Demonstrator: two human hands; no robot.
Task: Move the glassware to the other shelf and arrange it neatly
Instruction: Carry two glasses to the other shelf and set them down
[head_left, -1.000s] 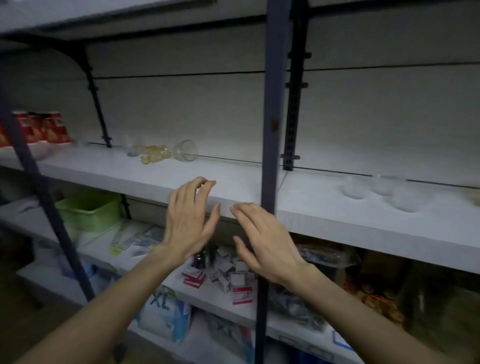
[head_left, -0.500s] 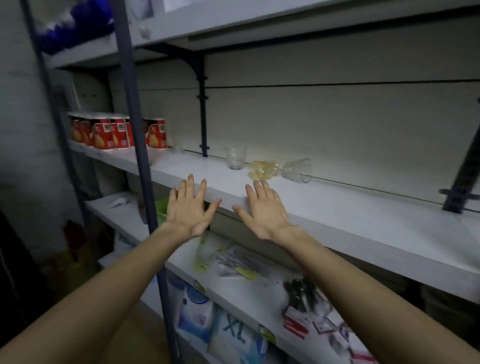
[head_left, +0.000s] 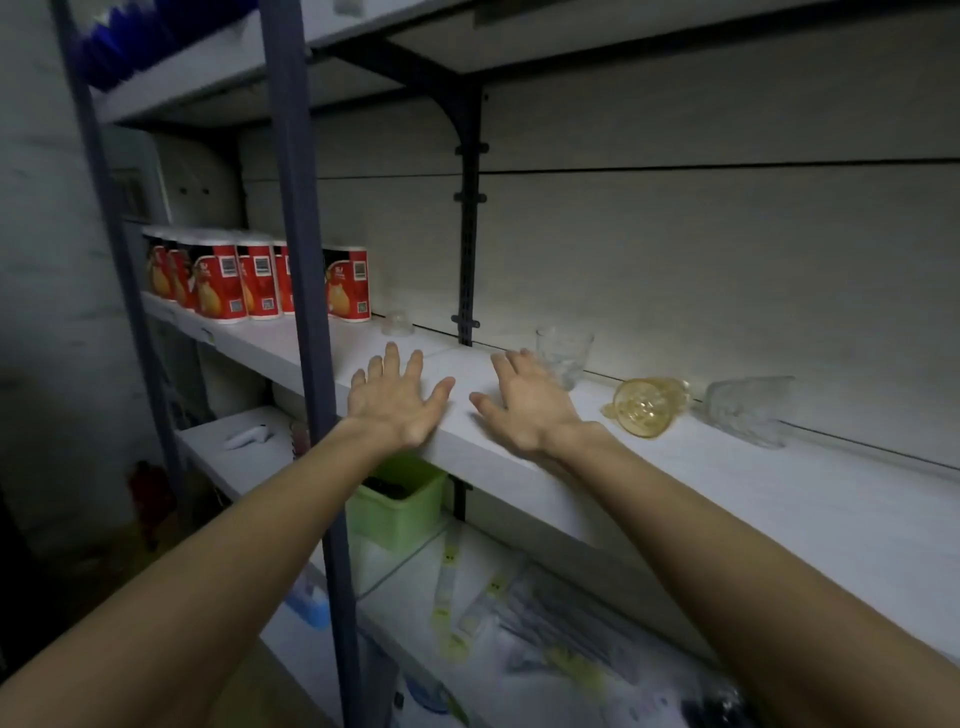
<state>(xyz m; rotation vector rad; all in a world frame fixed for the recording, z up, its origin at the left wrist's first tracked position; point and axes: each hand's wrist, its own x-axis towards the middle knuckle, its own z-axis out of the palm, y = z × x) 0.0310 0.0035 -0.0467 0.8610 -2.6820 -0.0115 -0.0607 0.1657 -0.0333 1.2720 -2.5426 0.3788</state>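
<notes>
A long white shelf board (head_left: 727, 499) runs across a dark metal rack. A row of red printed paper cups (head_left: 249, 283) stands at its left end. The left hand (head_left: 397, 397) and right hand (head_left: 524, 402) hover over the board's front edge, fingers spread, holding nothing. Just beyond the right hand stands an upright clear drinking glass (head_left: 565, 353); further right lie a tipped amber glass cup (head_left: 647, 405) and a tipped clear cut glass (head_left: 748, 408). A small clear glass dome (head_left: 397, 323) sits near the cups.

A clear tumbler (head_left: 563, 356) stands upright at the back of the white shelf (head_left: 779, 499). Beside it, an amber glass (head_left: 647, 406) and a clear cut glass (head_left: 748, 410) lie tipped on their sides.
</notes>
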